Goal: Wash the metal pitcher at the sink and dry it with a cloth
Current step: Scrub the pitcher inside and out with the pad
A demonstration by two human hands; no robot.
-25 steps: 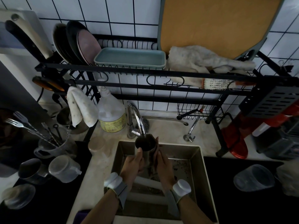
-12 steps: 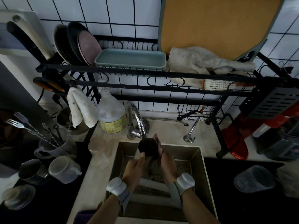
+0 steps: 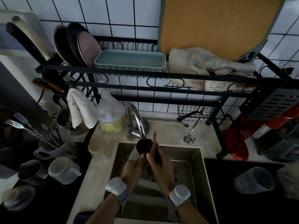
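Hands meet over the back half of the sink (image 3: 196, 175). Between them I see the metal pitcher (image 3: 144, 146), lifted clear of the sink floor with its dark mouth tipped toward my camera. It sits right under the spout of the faucet (image 3: 137, 120) that rises behind the sink. My feed is dim, so I cannot tell whether water is running.

The left hand (image 3: 131, 168) grasps the pitcher from the sink's left side, thumb laid up to the rim and the other fingers curled under the body. The right hand (image 3: 160, 165) grips it from the sink's right side, thumb beside the left thumb and fingers wrapped round the far wall. A slim pinkish shape sticks up past the rim there; I cannot tell whether it is a finger or a handle. Both wrists carry pale grey bands (image 3: 116, 187).

Behind the sink's left corner stands a plastic bottle (image 3: 111, 113) with a yellow label. Further left of the sink, a white cloth (image 3: 80, 109) hangs from the black rack (image 3: 129, 73) that spans above the sink. A shaggier cloth (image 3: 194, 62) lies on that rack, above the sink's back right corner.
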